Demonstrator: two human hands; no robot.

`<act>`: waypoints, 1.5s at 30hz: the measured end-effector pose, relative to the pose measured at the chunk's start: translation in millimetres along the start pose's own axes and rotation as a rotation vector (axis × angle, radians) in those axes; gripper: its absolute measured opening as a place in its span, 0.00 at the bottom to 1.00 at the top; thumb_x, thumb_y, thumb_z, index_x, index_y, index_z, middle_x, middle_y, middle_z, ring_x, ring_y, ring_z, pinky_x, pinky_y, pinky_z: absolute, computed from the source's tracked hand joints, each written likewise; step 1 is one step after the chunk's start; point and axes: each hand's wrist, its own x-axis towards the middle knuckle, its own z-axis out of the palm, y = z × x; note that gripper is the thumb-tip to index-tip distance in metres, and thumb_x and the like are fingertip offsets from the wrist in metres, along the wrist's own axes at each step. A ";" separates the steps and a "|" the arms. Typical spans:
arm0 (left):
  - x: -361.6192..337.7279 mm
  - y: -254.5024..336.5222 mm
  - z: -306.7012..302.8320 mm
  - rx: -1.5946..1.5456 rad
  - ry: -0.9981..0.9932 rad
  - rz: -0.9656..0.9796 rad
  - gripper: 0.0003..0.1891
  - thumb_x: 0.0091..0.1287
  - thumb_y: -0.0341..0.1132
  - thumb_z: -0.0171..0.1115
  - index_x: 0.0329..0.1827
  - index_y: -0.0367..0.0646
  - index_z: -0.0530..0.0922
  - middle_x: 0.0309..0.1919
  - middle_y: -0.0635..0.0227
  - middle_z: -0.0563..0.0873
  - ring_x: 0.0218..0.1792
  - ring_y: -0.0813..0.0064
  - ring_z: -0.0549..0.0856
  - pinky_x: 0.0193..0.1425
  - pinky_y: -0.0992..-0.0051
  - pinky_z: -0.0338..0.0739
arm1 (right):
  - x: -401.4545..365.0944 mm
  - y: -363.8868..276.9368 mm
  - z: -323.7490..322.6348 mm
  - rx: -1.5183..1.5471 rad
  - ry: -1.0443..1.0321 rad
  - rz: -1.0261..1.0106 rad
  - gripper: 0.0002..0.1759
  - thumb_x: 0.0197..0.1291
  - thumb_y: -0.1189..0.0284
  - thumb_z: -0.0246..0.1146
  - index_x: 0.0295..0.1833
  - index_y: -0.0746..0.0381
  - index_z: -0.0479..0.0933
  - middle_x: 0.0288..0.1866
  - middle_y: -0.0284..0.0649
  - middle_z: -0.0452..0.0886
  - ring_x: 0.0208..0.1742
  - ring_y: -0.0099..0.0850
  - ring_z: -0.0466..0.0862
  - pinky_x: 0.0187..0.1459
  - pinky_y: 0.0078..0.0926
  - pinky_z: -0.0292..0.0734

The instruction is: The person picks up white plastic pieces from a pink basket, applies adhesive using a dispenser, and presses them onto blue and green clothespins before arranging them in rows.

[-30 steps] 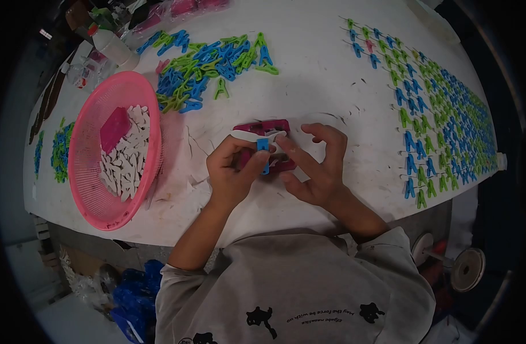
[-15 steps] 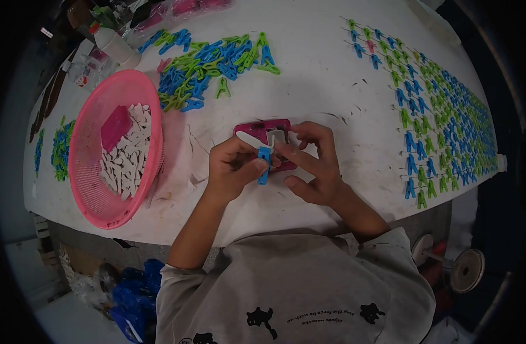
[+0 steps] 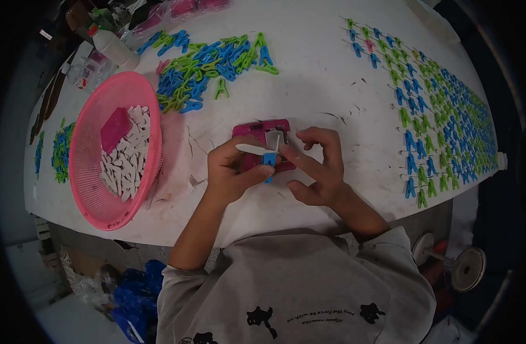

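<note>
One pink basket (image 3: 79, 172) holds one magenta block (image 3: 114, 129) and white pieces (image 3: 125, 160) too many to count. Right of the basket are a second magenta block (image 3: 254, 131), one blue clip (image 3: 269, 160) and one white strip (image 3: 254, 149). Beyond the basket stand one white bottle (image 3: 111, 46) and one uncountable clip heap (image 3: 208, 63). Far right of it lie clip rows (image 3: 440, 109) past counting, and left of it one small clip cluster (image 3: 59, 152).

Landmark: block (image 3: 262, 129), on table (image 3: 332, 74), front centre.
Left of block: basket (image 3: 154, 132), small pieces (image 3: 125, 160) inside.
Behind block, slightly left: loose clip pile (image 3: 205, 66).
Far behind-left: bottle (image 3: 111, 45).
Right, well apart: clip rows (image 3: 440, 114).
Just before block: left hand (image 3: 231, 169), right hand (image 3: 320, 169), clip (image 3: 269, 161) between them.
</note>
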 end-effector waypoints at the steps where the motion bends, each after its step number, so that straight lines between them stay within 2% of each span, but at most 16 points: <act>1: 1.5 -0.3 1.6 0.136 0.021 0.086 0.15 0.57 0.19 0.74 0.47 0.35 0.80 0.43 0.62 0.88 0.45 0.73 0.87 0.48 0.74 0.82 | -2.1 0.5 -0.1 -0.020 0.039 -0.027 0.25 0.56 0.61 0.68 0.59 0.57 0.84 0.56 0.47 0.73 0.52 0.38 0.74 0.43 0.32 0.74; 2: 2.0 0.2 2.3 0.134 0.017 0.085 0.15 0.57 0.19 0.74 0.47 0.35 0.80 0.43 0.62 0.88 0.45 0.73 0.87 0.48 0.74 0.82 | -3.7 0.7 -0.7 -0.040 0.077 -0.054 0.24 0.56 0.61 0.68 0.59 0.58 0.84 0.53 0.47 0.75 0.50 0.38 0.75 0.42 0.33 0.74; 3: 2.5 0.8 2.7 0.299 0.034 0.157 0.17 0.54 0.19 0.76 0.46 0.36 0.81 0.42 0.63 0.87 0.43 0.73 0.86 0.47 0.75 0.81 | -4.0 1.3 -1.9 -0.043 0.078 -0.052 0.24 0.56 0.61 0.68 0.59 0.58 0.84 0.53 0.47 0.75 0.50 0.38 0.75 0.42 0.33 0.74; 4: 2.5 1.2 2.9 0.466 0.053 0.230 0.19 0.51 0.19 0.78 0.45 0.38 0.81 0.41 0.64 0.87 0.42 0.74 0.85 0.46 0.76 0.80 | -3.8 2.3 -2.9 -0.081 0.113 -0.111 0.22 0.61 0.60 0.64 0.56 0.61 0.84 0.50 0.47 0.76 0.46 0.38 0.75 0.41 0.33 0.74; 5: 3.1 0.4 2.8 0.466 0.054 0.231 0.19 0.51 0.19 0.78 0.45 0.38 0.81 0.41 0.64 0.87 0.42 0.74 0.85 0.46 0.76 0.80 | -3.4 3.0 -3.4 -0.116 0.148 -0.171 0.21 0.65 0.60 0.61 0.53 0.65 0.84 0.47 0.47 0.76 0.43 0.37 0.76 0.39 0.33 0.73; 7: 4.8 -2.9 1.9 0.580 0.084 0.370 0.21 0.50 0.16 0.76 0.46 0.37 0.78 0.41 0.62 0.83 0.42 0.73 0.83 0.46 0.76 0.77 | -3.5 3.3 -2.9 -0.108 0.140 -0.178 0.19 0.65 0.61 0.60 0.50 0.66 0.84 0.44 0.46 0.77 0.40 0.37 0.76 0.38 0.33 0.73; 11: 4.8 -7.0 0.3 0.548 0.201 0.422 0.20 0.47 0.18 0.79 0.42 0.40 0.81 0.38 0.63 0.85 0.39 0.71 0.84 0.43 0.76 0.78 | -6.1 5.0 3.8 -0.023 0.124 -0.146 0.15 0.65 0.65 0.60 0.45 0.67 0.82 0.38 0.44 0.78 0.36 0.37 0.77 0.38 0.33 0.73; 18: 5.1 -3.3 -2.2 0.696 0.267 0.506 0.19 0.47 0.19 0.79 0.40 0.41 0.80 0.37 0.64 0.83 0.38 0.71 0.83 0.40 0.75 0.76 | -6.1 7.7 -0.8 0.066 0.129 -0.069 0.14 0.64 0.68 0.60 0.44 0.69 0.80 0.39 0.46 0.78 0.37 0.36 0.77 0.38 0.31 0.73; 20: 5.6 -1.8 -1.9 0.727 0.269 0.514 0.19 0.47 0.19 0.79 0.40 0.41 0.80 0.37 0.63 0.83 0.38 0.71 0.83 0.40 0.75 0.76 | -8.0 8.0 0.4 0.226 0.132 0.140 0.14 0.63 0.69 0.60 0.45 0.70 0.79 0.43 0.46 0.78 0.40 0.34 0.76 0.41 0.29 0.72; 21: 6.5 -0.8 -0.7 0.769 0.260 0.542 0.19 0.47 0.20 0.80 0.39 0.41 0.80 0.37 0.64 0.83 0.38 0.70 0.82 0.39 0.75 0.76 | -7.5 8.8 1.8 0.227 0.131 0.139 0.14 0.63 0.69 0.60 0.45 0.70 0.79 0.43 0.46 0.78 0.40 0.34 0.76 0.41 0.29 0.72; 23: 7.1 1.1 0.1 0.811 0.249 0.567 0.19 0.46 0.20 0.80 0.38 0.41 0.80 0.37 0.64 0.82 0.38 0.69 0.82 0.38 0.74 0.76 | -6.1 9.3 6.1 0.349 0.143 0.267 0.13 0.57 0.73 0.64 0.47 0.67 0.80 0.43 0.43 0.79 0.40 0.31 0.78 0.39 0.24 0.73; 26: 8.4 1.6 0.4 0.909 0.192 0.618 0.18 0.44 0.21 0.81 0.36 0.42 0.81 0.37 0.65 0.82 0.39 0.68 0.82 0.37 0.73 0.75 | -6.6 8.1 7.7 0.441 0.077 0.368 0.12 0.56 0.75 0.65 0.46 0.66 0.79 0.43 0.41 0.78 0.40 0.28 0.78 0.41 0.23 0.73; 32: 10.1 0.7 4.1 0.981 0.144 0.664 0.19 0.41 0.22 0.81 0.34 0.43 0.82 0.36 0.66 0.82 0.38 0.66 0.81 0.38 0.70 0.75 | -6.0 6.9 9.2 0.453 0.037 0.376 0.11 0.53 0.80 0.68 0.43 0.65 0.78 0.42 0.39 0.77 0.40 0.27 0.78 0.41 0.24 0.73; 45: 11.7 1.0 6.6 1.061 0.097 0.692 0.18 0.39 0.22 0.80 0.33 0.43 0.81 0.35 0.68 0.82 0.37 0.66 0.81 0.37 0.69 0.73 | -4.7 4.5 9.4 0.443 0.033 0.386 0.10 0.53 0.82 0.69 0.40 0.63 0.77 0.39 0.37 0.77 0.36 0.24 0.77 0.37 0.21 0.72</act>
